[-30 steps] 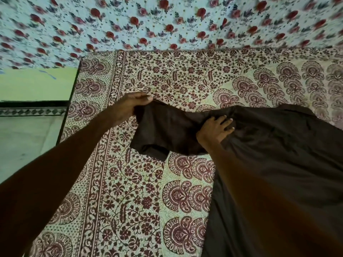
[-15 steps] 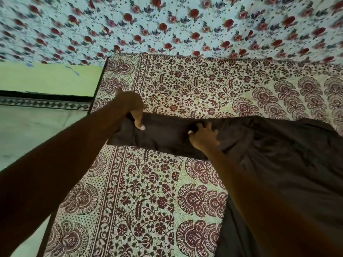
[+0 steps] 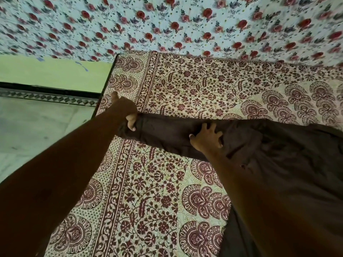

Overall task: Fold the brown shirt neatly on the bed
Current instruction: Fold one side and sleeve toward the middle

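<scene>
Left hand [image 3: 128, 115] pinches sleeve cuff [image 3: 137, 127], right hand [image 3: 206, 140] open, pressing brown shirt [image 3: 278, 154]; soft, limp, light — grab edges

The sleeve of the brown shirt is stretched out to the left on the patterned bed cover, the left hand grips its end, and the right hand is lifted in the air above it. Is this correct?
Not entirely. The head view shows the right hand pressed flat on the sleeve, fingers spread, not lifted. The rest holds: the left hand grips the sleeve's end on the bed cover.
</scene>
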